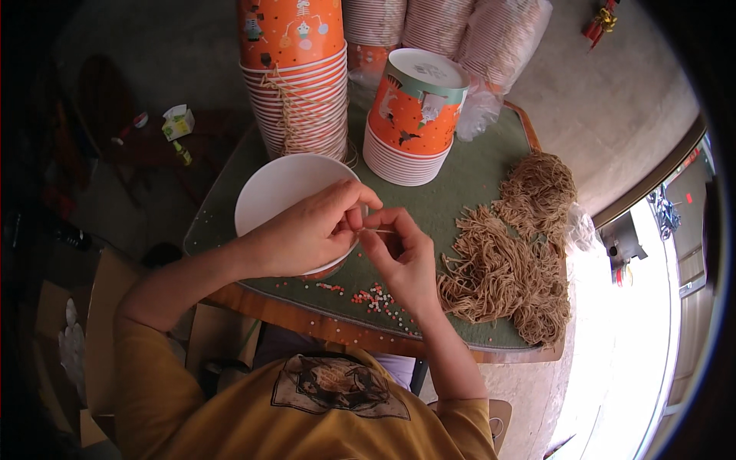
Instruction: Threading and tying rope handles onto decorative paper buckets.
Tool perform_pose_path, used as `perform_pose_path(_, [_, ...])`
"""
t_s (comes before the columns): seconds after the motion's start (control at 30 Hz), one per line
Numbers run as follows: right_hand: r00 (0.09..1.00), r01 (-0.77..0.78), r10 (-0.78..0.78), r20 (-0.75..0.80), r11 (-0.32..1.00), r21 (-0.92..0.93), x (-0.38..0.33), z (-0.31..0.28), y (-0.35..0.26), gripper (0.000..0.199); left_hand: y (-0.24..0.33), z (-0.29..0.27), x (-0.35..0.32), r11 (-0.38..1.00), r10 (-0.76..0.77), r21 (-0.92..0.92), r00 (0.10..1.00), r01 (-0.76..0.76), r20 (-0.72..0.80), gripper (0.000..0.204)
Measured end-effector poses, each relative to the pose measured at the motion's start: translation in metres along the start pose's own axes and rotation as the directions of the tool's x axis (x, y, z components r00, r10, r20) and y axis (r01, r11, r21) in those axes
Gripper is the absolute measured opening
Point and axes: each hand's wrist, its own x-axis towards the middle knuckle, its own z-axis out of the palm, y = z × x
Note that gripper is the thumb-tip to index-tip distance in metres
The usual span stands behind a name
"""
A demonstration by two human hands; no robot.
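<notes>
A paper bucket with a white inside stands at the table's near edge, its mouth tilted toward me. My left hand lies across its right rim, fingers pinched. Close beside it, my right hand is pinched too, thumb against forefinger. A thin pale string runs between my fingertips; where its ends go is hidden. Small orange and white beads lie scattered below my right hand. To the right of that hand is a big heap of tan cords.
Behind the bucket rises a tall stack of orange paper buckets, cord hanging down its side. A shorter upside-down stack stands right of it. More bagged stacks are at the back. An open cardboard box sits at lower left.
</notes>
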Motion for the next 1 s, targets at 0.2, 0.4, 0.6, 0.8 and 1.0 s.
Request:
perform_pose_path(0.2, [0.999,-0.012,0.012,0.035,1.000,-0.009,0.002,0.006,-0.002,0.009,-0.003,-0.001,-0.002,0.997,0.054,0.063,0.997,-0.050,-0.055,0.038])
perform_pose_path(0.4, [0.997,-0.073,0.064,0.052,0.977,0.198,0.001,0.007,0.003,0.008,-0.006,-0.003,0.000,0.977,-0.206,-0.055,0.978,0.204,-0.022,0.026])
perform_pose_path(0.6, [1.000,-0.009,0.008,0.006,0.997,0.079,-0.004,0.011,0.002,0.007,-0.001,-0.002,-0.004,0.980,-0.119,0.154,0.991,0.126,-0.055,0.019])
perform_pose_path(0.8, [0.997,0.039,-0.036,-0.072,0.999,0.035,-0.008,0.014,0.011,0.007,0.000,0.008,-0.010,0.718,0.290,0.681,0.952,-0.147,-0.099,0.013])
perform_pose_path(1.0, [0.997,-0.041,0.049,-0.054,0.989,0.145,-0.009,0.016,0.005,0.012,-0.003,0.004,-0.010,0.950,0.095,0.312,0.963,-0.011,-0.254,0.010])
